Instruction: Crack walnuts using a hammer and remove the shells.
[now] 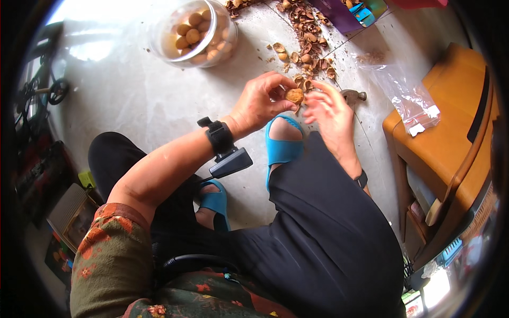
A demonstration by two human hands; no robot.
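Observation:
My left hand (260,97) pinches a walnut (294,96) between thumb and fingers, just above the floor. Beside it, my right hand (331,113) is slightly blurred, its fingers spread near the walnut with no object visible in them. Cracked walnut shells (306,51) lie strewn on the floor beyond both hands, and a few shell halves sit right behind the walnut. The metal head of a hammer (353,95) shows past my right hand, which hides part of the tool.
A clear plastic jar (234,41) holds several walnuts at the upper left. At the top right is a purple box (338,16). A zip-lock bag (413,95) drapes over an orange-brown wooden stool or chair (441,147). My feet wear blue slippers (284,149).

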